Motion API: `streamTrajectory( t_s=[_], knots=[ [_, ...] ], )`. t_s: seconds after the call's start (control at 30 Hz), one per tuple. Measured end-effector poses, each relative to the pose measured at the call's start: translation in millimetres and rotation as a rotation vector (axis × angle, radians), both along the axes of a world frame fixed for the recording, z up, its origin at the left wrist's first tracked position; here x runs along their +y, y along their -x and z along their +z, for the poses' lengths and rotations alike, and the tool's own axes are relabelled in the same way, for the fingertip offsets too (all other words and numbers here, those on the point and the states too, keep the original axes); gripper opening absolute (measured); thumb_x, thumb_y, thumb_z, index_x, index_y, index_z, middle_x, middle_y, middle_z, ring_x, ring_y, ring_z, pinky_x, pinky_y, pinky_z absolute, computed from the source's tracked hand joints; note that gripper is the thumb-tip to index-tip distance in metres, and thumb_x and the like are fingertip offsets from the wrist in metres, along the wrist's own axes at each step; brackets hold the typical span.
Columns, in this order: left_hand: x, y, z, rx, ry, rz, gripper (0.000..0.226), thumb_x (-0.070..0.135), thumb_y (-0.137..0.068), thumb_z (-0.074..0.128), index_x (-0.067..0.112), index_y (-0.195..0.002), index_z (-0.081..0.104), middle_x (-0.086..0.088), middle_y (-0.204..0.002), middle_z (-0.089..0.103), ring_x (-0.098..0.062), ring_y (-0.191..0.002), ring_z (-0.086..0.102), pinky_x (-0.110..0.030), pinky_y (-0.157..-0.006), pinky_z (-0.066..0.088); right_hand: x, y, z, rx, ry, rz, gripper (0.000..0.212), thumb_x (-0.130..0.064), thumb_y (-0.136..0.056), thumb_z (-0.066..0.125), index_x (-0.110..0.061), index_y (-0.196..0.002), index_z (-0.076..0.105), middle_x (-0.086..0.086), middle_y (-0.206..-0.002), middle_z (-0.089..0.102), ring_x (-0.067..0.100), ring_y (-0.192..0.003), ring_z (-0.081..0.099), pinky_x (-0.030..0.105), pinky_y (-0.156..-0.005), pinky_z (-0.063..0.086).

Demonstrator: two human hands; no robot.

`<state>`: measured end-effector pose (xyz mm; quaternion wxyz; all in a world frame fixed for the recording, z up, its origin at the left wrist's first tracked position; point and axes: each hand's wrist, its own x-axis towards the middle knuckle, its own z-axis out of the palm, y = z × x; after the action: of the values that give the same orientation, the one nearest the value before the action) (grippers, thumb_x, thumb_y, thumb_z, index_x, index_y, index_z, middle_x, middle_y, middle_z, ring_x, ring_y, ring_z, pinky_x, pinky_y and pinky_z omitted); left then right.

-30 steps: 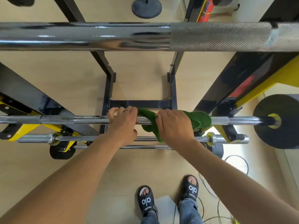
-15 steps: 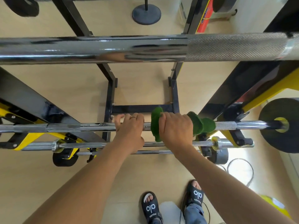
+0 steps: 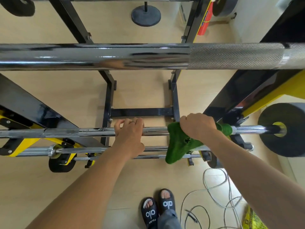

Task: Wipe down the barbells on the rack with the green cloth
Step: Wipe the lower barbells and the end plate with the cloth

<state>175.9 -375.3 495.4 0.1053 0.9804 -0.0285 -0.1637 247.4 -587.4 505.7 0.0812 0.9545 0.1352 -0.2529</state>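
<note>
**Cloth slides right along the middle bar**

Head view — the right hand (image 3: 198,126) is clamped over the green cloth (image 3: 179,144), which wraps the middle barbell (image 3: 155,131). Half a second ago this grip sat close beside the left hand; now a clear stretch of bare chrome shows between them, so the wipe has travelled rightward toward the knurled section and the black weight plate (image 3: 283,129). A loose tail of cloth hangs below the grip, draping over the two lower bars (image 3: 102,150) without wiping them.

The left hand (image 3: 129,134) keeps its place, fingers curled over the top of the same bar and thumb below it, steadying it on the rack (image 3: 142,112). A ring shows on one finger.

What this means, as a judgement: the stroke is covering the bar's right half, and the part just left of the right grip is likely done. The section left of the left grip, out to the yellow bracket, shows no sign of wiping either way. The thick upper barbell (image 3: 99,57), well above both grips, and the lower bars beneath them remain for later passes — the task looks far from finished.
</note>
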Motion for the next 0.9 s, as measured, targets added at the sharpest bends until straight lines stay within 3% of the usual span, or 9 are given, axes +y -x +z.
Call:
streamTrajectory(
  t_s=[0.07, 0.23, 0.43, 0.53, 0.7, 0.8, 0.9],
  knots=[
    [-2, 1, 0, 0.006, -0.005, 0.01, 0.048, 0.019, -0.074, 0.072, 0.029, -0.103, 0.035, 0.012, -0.102, 0.043, -0.014, -0.108, 0.041, -0.039, -0.108, 0.018, 8, 5, 1, -0.013, 0.021, -0.043, 0.019, -0.024, -0.101, 0.04, -0.015, -0.107, 0.056, -0.002, -0.076, 0.05, 0.024, -0.076, 0.057, 0.038, -0.068, 0.044],
    [-5, -1, 0, 0.013, -0.013, 0.018, 0.051, 0.023, -0.072, 0.075, 0.028, -0.108, 0.039, 0.011, -0.106, 0.045, -0.015, -0.113, 0.044, -0.044, -0.113, 0.018, 48, 33, -3, -0.226, -0.013, -0.135, 0.03, -0.036, -0.103, 0.041, -0.017, -0.123, 0.053, -0.003, -0.058, 0.052, 0.017, -0.049, 0.048, 0.034, -0.056, 0.042],
    [-5, -4, 3, 0.06, -0.043, 0.049, 0.067, 0.036, -0.078, 0.073, 0.024, -0.135, 0.039, 0.007, -0.124, 0.053, -0.016, -0.121, 0.045, -0.039, -0.114, 0.015, 94, 39, 7, -0.199, -0.263, 0.149, 0.035, -0.033, -0.107, 0.03, -0.018, -0.1, 0.06, -0.005, -0.058, 0.045, 0.019, -0.052, 0.049, 0.032, -0.055, 0.04],
    [-5, -5, 6, 0.074, -0.003, 0.059, 0.052, 0.025, -0.077, 0.075, 0.028, -0.117, 0.042, 0.01, -0.107, 0.049, -0.016, -0.114, 0.047, -0.04, -0.114, 0.017, 44, 35, 3, -0.198, -0.26, 0.167, 0.032, -0.035, -0.107, 0.028, -0.019, -0.094, 0.052, -0.006, -0.059, 0.045, 0.015, -0.052, 0.052, 0.03, -0.055, 0.047],
    [-5, -3, 5, 0.064, 0.009, 0.033, 0.048, 0.017, -0.072, 0.071, 0.03, -0.103, 0.035, 0.013, -0.095, 0.04, -0.013, -0.102, 0.044, -0.034, -0.102, 0.021, -5, 33, -1, -0.294, -0.12, -0.049, 0.05, -0.035, -0.099, 0.007, -0.022, -0.078, 0.052, -0.007, -0.058, 0.051, 0.011, -0.047, 0.042, 0.028, -0.052, 0.034],
    [-2, -4, 5, 0.116, 0.086, -0.001, 0.064, 0.024, -0.071, 0.073, 0.027, -0.122, 0.035, 0.009, -0.113, 0.041, -0.015, -0.114, 0.041, -0.035, -0.106, 0.021, 9, 32, -4, -0.282, -0.107, -0.102, 0.05, -0.033, -0.103, 0.011, -0.02, -0.074, 0.051, -0.005, -0.055, 0.052, 0.014, -0.046, 0.043, 0.03, -0.055, 0.035],
    [19, -3, 15, 0.142, 0.263, 0.023, 0.097, 0.024, -0.072, 0.079, 0.023, -0.147, 0.018, 0.001, -0.141, 0.033, -0.018, -0.131, 0.033, -0.037, -0.114, 0.026, 13, 29, -7, -0.259, -0.03, -0.087, 0.047, -0.037, -0.105, 0.017, -0.023, -0.082, 0.055, -0.006, -0.055, 0.052, 0.012, -0.045, 0.041, 0.028, -0.048, 0.024]
  ],
)
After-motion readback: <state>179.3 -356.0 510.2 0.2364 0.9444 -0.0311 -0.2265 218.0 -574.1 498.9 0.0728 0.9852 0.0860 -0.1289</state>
